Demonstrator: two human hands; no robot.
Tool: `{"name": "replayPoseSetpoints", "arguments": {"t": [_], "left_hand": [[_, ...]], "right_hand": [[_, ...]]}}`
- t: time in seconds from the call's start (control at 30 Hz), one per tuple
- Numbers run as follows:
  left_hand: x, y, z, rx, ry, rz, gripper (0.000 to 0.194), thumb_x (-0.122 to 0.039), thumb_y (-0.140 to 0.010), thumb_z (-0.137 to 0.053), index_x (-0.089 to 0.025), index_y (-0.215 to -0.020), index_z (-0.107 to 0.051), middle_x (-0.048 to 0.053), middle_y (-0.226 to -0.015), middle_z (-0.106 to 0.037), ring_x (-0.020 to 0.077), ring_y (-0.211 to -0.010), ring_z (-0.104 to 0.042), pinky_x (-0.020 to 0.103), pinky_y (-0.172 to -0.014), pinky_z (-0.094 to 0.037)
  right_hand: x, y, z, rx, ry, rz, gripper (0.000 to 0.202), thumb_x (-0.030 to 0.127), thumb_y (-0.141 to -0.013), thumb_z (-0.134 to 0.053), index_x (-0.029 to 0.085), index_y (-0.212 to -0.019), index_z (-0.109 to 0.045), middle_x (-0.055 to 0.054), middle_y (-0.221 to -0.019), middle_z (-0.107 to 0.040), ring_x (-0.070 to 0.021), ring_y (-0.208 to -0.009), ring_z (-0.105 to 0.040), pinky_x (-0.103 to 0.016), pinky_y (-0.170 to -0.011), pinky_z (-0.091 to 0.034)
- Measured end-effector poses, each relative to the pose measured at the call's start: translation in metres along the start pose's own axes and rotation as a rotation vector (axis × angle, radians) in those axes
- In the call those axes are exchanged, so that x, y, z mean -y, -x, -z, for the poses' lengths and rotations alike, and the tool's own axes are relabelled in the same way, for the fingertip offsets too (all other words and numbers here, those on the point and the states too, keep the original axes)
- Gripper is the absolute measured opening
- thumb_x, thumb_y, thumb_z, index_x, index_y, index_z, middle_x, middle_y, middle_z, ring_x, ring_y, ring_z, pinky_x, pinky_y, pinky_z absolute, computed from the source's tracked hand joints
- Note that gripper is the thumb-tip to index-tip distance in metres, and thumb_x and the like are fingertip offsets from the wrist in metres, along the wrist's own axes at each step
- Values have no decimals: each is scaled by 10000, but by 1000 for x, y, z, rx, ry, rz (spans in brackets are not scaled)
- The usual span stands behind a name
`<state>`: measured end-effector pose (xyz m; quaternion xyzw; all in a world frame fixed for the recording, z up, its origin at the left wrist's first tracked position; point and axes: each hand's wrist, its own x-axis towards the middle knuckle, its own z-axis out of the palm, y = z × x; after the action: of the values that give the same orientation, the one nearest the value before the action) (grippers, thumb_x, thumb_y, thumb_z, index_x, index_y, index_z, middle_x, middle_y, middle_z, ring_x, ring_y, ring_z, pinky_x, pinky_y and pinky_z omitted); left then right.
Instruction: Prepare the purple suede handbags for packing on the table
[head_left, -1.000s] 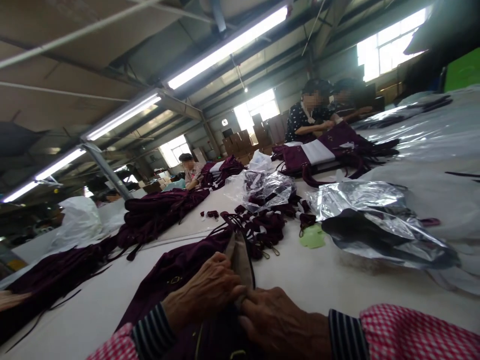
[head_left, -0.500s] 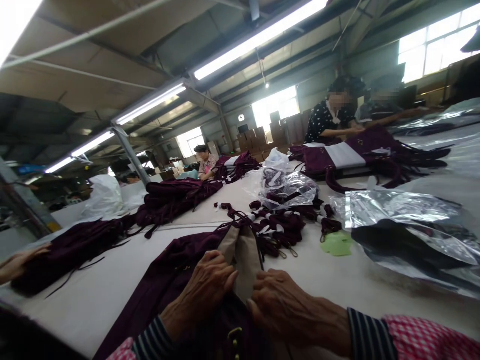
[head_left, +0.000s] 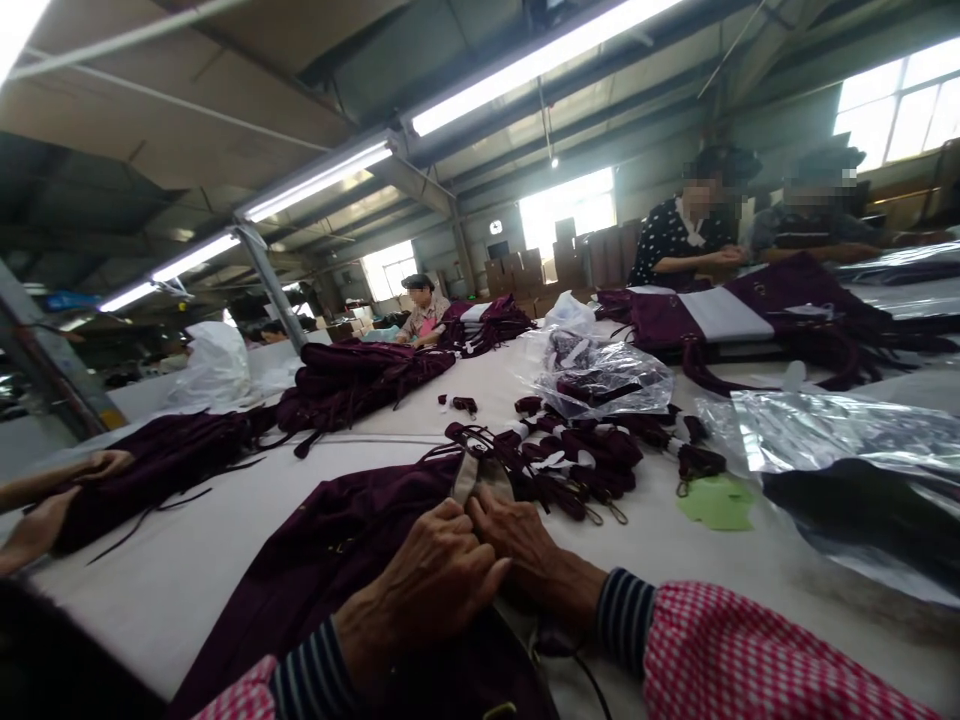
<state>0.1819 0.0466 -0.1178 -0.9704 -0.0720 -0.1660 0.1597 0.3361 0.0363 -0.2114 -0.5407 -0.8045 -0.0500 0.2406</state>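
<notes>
A dark purple fabric bag (head_left: 330,570) with small gold fittings lies in front of me, its beige lining (head_left: 466,478) showing at the opening. My left hand (head_left: 431,575) is closed on the near edge of that opening, thumb pointing right. Close against it, my right hand (head_left: 521,545) has its fingers bent over the opposite edge, the fingertips at the lining. Just beyond the hands, a heap of purple straps (head_left: 581,455) with metal clips and white wraps rests on the table.
On the white table (head_left: 300,500) are more purple bags (head_left: 367,380), a clear plastic bag (head_left: 600,375) of straps, a green paper piece (head_left: 716,503) and shiny plastic sheets (head_left: 847,430). Another person's hands (head_left: 60,500) hold a bag at left. Co-workers (head_left: 686,235) sit across the table.
My right hand has moved left and forward, from apart to beside my left hand. Less lining shows between them. The person at left now has both hands in view.
</notes>
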Motion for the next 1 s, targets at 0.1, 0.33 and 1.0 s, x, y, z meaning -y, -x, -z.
{"name": "replayPoseSetpoints", "arguments": {"t": [0.1,0.33,1.0], "left_hand": [[14,-2,30,108,-138,1,419,-330,-1030,-441,-208,-646,-557,10,-576,-582,172,-547,-526,374,-721,-404],[33,65,46,285,-243,303,71,-278,-957,-601,-241,-921,-650,-5,-643,-579,211,-636,-546,353,-731,-394],[11,72,1,-12,190,575,92,-170,-939,-645,-235,-895,-694,-9,-918,-736,255,-1188,-532,413,-916,-320]], "right_hand": [[-4,8,2,-1,15,18,310,174,-1006,-448,194,-1315,-471,-138,-1243,-589,-231,-1012,-598,-312,-790,-463],[5,-7,10,69,83,-48,194,133,-961,-503,198,-1140,-543,-82,-1051,-642,-199,-799,-652,-310,-621,-406],[17,-28,5,83,119,-61,175,31,-928,-461,163,-996,-555,-102,-986,-664,-202,-764,-652,-307,-577,-376]]}}
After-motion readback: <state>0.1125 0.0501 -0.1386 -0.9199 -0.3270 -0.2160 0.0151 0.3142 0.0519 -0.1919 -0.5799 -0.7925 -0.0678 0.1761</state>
